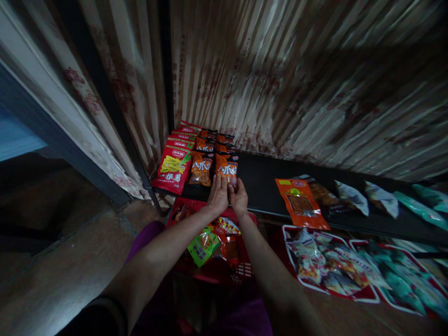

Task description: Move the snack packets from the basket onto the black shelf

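Note:
My left hand point(219, 194) and my right hand point(239, 197) meet at the lower edge of an orange-and-black snack bag point(227, 164) on a black shelf point(259, 179). The fingers of each hand hold one lower side of this bag. Left of it, another orange-and-black snack bag point(201, 168) leans at the front of its own row. Several similar bags stand behind both. Farther left is a row of red snack packets point(173, 169) with yellow strips pictured on the front one.
Below my hands sits a red basket point(251, 219) with mixed packets, including a green packet point(204, 246). An orange packet point(301, 204) overhangs the shelf edge at right, near white and teal bags. Two more baskets point(371, 295) hold bags below. A pleated curtain point(280, 84) hangs behind.

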Demonstrator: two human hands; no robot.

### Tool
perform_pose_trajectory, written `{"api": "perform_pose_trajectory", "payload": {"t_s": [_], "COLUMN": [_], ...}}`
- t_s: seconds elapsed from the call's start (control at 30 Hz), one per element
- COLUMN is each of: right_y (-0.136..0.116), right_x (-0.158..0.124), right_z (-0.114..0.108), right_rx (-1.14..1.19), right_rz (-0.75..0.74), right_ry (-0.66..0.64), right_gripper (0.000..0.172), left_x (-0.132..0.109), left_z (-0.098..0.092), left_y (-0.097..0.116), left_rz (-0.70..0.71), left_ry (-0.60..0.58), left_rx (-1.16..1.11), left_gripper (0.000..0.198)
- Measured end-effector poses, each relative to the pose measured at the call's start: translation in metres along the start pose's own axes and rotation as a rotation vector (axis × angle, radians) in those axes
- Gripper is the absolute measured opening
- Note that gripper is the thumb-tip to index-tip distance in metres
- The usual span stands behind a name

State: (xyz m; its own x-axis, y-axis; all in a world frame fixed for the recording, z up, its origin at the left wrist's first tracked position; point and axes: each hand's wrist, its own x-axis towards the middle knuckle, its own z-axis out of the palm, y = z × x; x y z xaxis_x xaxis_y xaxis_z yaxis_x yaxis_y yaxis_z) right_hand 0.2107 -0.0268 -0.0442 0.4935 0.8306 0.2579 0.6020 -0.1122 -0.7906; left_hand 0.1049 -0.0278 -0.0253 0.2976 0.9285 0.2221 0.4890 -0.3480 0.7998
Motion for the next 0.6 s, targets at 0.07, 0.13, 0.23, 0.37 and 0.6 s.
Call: {"api": "perform_pose_trajectory", "payload": {"t_s": [0.07,0.13,0.23,0.37,0.6], "right_y": [0.001,0.001,-0.001,-0.002,0.042], "right_x": [-0.008,-0.019,-0.046,-0.094,-0.168], "right_z": [-0.002,-0.006,-0.011,-0.015,-0.007], "right_rx": [-0.002,0.004,0.042,0.087,0.1], "right_rz": [-0.04,-0.102,-0.16,-0.18,0.086], "right_ry": [0.053,0.112,0.175,0.19,0.0], "right_gripper": [0.059,0.056,0.048,0.037,0.033], "left_x": [-0.006,-0.014,-0.035,-0.075,-0.12], "left_z": [-0.006,-0.013,-0.023,-0.029,-0.024], "left_y": [0.0,0.0,-0.001,-0.005,-0.047], "left_rz": [0.045,0.115,0.174,0.16,-0.36], "left_ry": [-0.003,0.009,0.002,-0.049,-0.214], "left_rx": [0.044,0.079,0.109,0.086,-0.099], "left_gripper": [0.059,0.062,0.054,0.042,0.032]}}
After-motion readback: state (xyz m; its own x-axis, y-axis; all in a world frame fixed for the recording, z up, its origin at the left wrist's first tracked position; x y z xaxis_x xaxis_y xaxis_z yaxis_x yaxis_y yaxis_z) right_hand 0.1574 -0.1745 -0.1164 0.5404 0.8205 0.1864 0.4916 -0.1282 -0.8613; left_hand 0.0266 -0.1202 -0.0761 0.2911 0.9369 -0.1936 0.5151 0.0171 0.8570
